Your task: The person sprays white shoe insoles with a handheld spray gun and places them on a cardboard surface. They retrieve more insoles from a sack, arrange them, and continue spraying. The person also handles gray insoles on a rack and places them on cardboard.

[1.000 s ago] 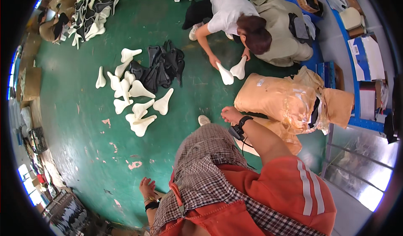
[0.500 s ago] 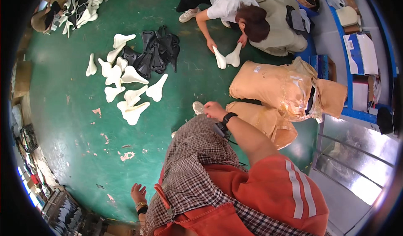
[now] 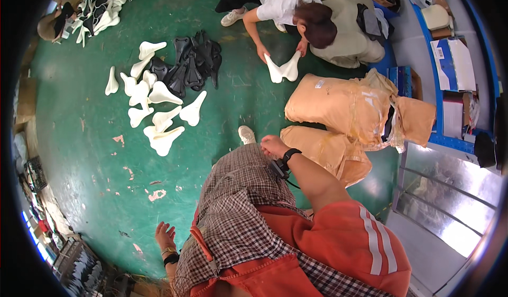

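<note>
My left hand (image 3: 165, 236) hangs low beside the checked apron (image 3: 238, 186), fingers spread and nothing in them. Above the apron's front, my right hand (image 3: 274, 147) has its fingers curled in, with no object visible in it. A small dark device (image 3: 278, 168) on a cable sits by the right wrist. On the green floor ahead lie loose white bicycle saddles (image 3: 163, 140), touching a heap of black saddle pieces (image 3: 185, 67). Farther off, a crouching person (image 3: 288, 3) holds two white saddles (image 3: 290, 68) side by side, one in each hand.
Two large tan wrapped sacks (image 3: 325, 101) lie on the floor at the right. Behind them stands a blue shelf (image 3: 439, 135) with boxes. More black and white saddles (image 3: 100, 14) are heaped at the far left. Dark crates (image 3: 79, 268) line the lower left edge.
The crouching person has brought the two white saddles together. My left hand has swung slightly up and left; my right hand is slightly lower. The floor scene has shifted a little leftward in view.
</note>
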A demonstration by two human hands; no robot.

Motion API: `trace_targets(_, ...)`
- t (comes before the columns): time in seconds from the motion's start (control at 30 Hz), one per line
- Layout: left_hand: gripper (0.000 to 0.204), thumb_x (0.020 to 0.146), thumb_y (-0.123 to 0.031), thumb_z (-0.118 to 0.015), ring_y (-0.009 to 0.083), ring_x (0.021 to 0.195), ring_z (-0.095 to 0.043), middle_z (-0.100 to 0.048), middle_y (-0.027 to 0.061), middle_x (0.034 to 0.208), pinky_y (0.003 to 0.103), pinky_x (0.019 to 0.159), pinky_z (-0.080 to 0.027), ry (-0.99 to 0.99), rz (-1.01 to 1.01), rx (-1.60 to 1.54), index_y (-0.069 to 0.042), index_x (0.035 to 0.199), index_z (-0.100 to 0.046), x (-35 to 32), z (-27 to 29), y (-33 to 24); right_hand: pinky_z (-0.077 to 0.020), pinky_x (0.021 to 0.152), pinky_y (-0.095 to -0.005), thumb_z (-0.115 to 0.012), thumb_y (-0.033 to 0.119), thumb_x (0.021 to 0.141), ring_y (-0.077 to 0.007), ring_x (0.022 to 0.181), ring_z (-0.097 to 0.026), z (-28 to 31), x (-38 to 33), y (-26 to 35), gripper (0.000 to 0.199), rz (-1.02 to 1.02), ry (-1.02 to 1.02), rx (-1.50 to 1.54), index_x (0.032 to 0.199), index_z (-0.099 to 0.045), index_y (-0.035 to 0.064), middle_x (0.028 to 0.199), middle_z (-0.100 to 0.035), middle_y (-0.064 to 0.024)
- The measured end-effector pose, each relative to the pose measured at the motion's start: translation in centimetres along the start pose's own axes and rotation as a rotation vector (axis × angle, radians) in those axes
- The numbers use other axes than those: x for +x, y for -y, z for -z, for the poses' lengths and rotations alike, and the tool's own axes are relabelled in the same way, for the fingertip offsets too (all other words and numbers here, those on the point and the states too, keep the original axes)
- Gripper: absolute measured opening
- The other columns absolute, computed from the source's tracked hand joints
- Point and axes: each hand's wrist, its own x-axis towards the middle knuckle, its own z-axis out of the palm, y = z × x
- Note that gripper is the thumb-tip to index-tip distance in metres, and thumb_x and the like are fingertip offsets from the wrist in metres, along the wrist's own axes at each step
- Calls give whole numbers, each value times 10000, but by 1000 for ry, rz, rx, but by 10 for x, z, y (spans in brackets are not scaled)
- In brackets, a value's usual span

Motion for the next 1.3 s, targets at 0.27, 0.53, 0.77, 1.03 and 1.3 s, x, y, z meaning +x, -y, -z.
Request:
trace_targets(0.27, 295, 838, -187, -599, 213, 782, -638, -642, 68, 1000, 321, 640, -456, 8, -12, 70, -82, 1113, -588, -24, -34, 1, -429, 482, -271, -592, 170, 803, -139, 582, -560, 50, 18, 14, 332, 30, 20, 33, 1079, -566, -12, 751, -601, -63)
trace_targets(0.53, 325, 880, -260, -552, 205, 785, -639, -637, 65, 1022, 319, 640, -456, -31, -117, 76, -59, 1134, -579, -63, -90, -30, -457, 519, -278, -578, 174, 811, -143, 607, -558, 92, 22, 15, 358, -2, 14, 66, 1119, -551, -6, 818, -602, -74)
trace_targets(0.77, 357, 908, -316, -490, 209, 755, -645, -632, 89, 1010, 310, 610, -460, -21, -112, 59, -51, 1134, -571, -63, -107, -29, -488, 583, -292, -576, 195, 833, -158, 668, -581, 116, 31, 1, 366, -19, 23, 6, 1145, -545, 6, 886, -617, -87)
trace_targets(1.03, 432, 922, -407, -447, 213, 746, -649, -633, 101, 1005, 310, 597, -460, -8, -124, 32, -41, 1118, -567, -61, -110, -26, -492, 603, -289, -575, 198, 840, -159, 704, -591, 126, 32, 6, 382, -54, 19, 5, 1171, -539, 10, 905, -626, -80)
trace_targets(1.3, 450, 897, -390, -509, 215, 741, -651, -632, 115, 1030, 312, 613, -467, 19, -75, 95, -28, 1161, -550, -77, -127, -28, -489, 615, -299, -570, 197, 846, -156, 692, -584, 129, 33, 15, 383, -64, 33, 40, 1177, -536, 8, 892, -617, -79)
